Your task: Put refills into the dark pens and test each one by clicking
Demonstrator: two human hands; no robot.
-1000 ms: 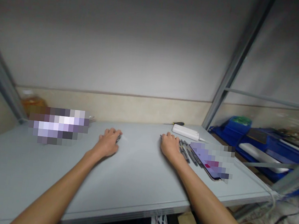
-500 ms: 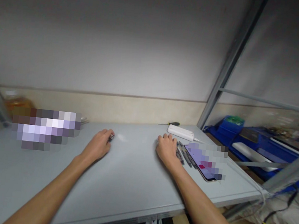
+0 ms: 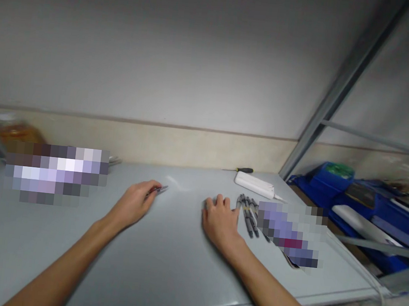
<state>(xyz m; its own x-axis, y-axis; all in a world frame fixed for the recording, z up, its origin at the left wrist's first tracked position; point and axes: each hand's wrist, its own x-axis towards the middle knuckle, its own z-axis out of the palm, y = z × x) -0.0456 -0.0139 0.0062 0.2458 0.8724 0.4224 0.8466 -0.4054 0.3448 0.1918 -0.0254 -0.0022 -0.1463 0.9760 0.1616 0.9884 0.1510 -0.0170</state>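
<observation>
My left hand [image 3: 139, 197] is closed above the left middle of the grey desk [image 3: 164, 256]. From its fingers sticks out the thin grey end of a pen [image 3: 162, 189]; the rest is hidden in the grip, so whether there is more than one I cannot tell. My right hand [image 3: 220, 223] rests palm down on the desk, fingers spread. Close to its thumb lie several dark grey pens [image 3: 247, 217], side by side and slanting. Beyond them is a phone [image 3: 293, 261], mostly blurred out.
Behind the pens sit a white power strip [image 3: 254, 184] with a cable and a screwdriver [image 3: 244, 170]. A pixelated object [image 3: 59, 174] and an amber bottle [image 3: 20, 133] stand at the left. Metal bed-frame bars [image 3: 312, 135] rise at the right, with blue trays [image 3: 333, 178] beyond.
The view has shifted slightly. My right hand has moved left, away from the pens, showing more of them. More of the pen shows beyond my left fingers.
</observation>
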